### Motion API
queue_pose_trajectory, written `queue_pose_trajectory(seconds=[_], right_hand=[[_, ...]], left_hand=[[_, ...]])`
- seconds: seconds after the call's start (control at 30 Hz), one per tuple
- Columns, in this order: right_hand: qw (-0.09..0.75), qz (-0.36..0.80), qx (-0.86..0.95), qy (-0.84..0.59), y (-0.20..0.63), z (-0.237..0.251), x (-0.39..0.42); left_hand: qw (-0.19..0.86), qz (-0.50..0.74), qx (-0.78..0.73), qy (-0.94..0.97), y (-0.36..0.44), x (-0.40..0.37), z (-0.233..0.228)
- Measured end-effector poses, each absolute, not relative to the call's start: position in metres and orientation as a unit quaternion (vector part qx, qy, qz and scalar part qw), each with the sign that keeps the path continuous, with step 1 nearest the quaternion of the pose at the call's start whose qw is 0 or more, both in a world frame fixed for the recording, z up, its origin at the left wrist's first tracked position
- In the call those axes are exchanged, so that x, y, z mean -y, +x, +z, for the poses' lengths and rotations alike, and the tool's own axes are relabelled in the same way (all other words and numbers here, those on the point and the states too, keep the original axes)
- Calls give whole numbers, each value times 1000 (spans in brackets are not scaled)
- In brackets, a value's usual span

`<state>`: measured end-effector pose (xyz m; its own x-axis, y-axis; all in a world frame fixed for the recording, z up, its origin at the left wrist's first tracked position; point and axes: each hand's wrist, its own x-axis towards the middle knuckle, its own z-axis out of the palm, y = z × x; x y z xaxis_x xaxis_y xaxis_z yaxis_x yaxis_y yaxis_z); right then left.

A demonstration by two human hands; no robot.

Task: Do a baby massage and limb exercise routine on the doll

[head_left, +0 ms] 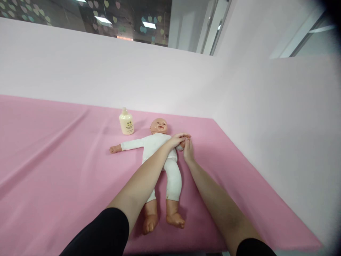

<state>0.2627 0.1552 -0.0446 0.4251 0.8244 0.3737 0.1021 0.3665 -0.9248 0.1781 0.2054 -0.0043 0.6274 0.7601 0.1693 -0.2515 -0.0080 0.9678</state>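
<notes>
A baby doll (157,145) with a white cloth body lies on its back on the pink sheet (66,170), head away from me and feet toward me. My left hand (179,139) reaches across its chest and is closed about the doll's arm on the right side. Close against it, my right hand (188,150) grips the same small hand from the outer side. Between my fingers a bit of the doll's hand (182,144) shows; the rest is covered. The doll's other arm (132,144) stretches out to the left, untouched.
A bottle of pale yellow lotion (126,122) stands upright left of the doll's head. White walls (106,71) close off the back and the right side. Above the back wall is a window (128,21) with heart stickers. The sheet has creases on the left.
</notes>
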Motion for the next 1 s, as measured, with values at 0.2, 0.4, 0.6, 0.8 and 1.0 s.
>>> queue_pose_trajectory(seconds=[0.2,0.4,0.6,0.8,1.0], right_hand=[[691,245,457,-503,262,-43,-155],[697,225,451,-509,265,-39,-155],[702,198,462,-505,266,-37,-153],[694,194,473,-507,264,-36,-149],[680,207,491,-503,264,-34,-148]], left_hand=[[687,373,-213,586,180,-204,-5],[703,359,-221,572,184,-205,-10],[709,360,-225,564,184,-207,-11],[683,365,-234,587,186,-211,-16],[675,362,-240,597,185,-215,-23]])
